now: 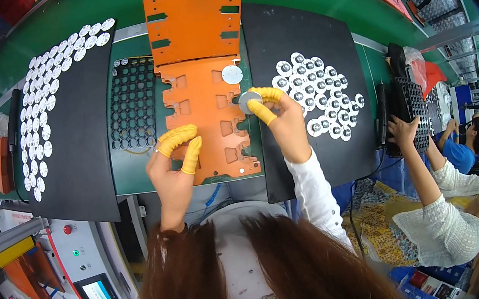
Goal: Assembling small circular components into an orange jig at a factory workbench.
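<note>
My right hand (286,124), with yellow finger covers, pinches a flat grey disc (244,104) between thumb and fingers, over the right edge of an orange fixture (206,114). Just above it, a white round disc (232,75) lies at one of the fixture's cut-out places. My left hand (171,169), also in yellow finger covers, hovers at the fixture's lower left side. Its thumb and fingers stand apart with nothing visible between them. Several cut-outs along both sides of the fixture show no disc.
The fixture's orange lid (193,19) is folded back. White discs with dark centres (320,85) cover part of the right black mat (296,27). Flat white discs (40,109) line the left mat (79,146). A black grid tray (132,103) sits between. A co-worker's hand (403,131) touches another tray.
</note>
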